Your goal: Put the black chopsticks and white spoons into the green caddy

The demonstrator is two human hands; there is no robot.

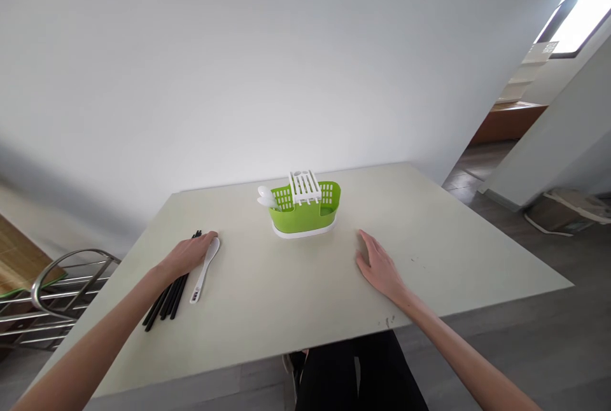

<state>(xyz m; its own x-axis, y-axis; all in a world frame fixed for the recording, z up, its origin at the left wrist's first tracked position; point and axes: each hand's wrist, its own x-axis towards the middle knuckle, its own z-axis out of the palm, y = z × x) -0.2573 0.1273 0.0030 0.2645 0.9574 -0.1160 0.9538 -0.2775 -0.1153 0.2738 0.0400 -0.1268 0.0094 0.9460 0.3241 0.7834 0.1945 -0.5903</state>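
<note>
A white spoon (205, 271) lies at the left of the table, its bowl pointing away from me and its handle toward me. My left hand (191, 253) is closed at the bowl end, fingertips on its edge. Beneath that hand, several black chopsticks (174, 296) lie side by side, partly hidden by the hand and wrist. At the centre back stands a green cutlery basket (300, 219) with a white base and white slotted rack. White spoons (267, 197) lean out of its left end. My right hand (380, 269) rests open on the tabletop, right of the basket, holding nothing.
The pale table (296, 309) meets a white wall (286, 67) at its back edge. A metal rack (62, 296) stands beyond the left edge. To the right, a bag-like bin (563, 214) sits on the grey floor. My legs (358, 373) are under the front edge.
</note>
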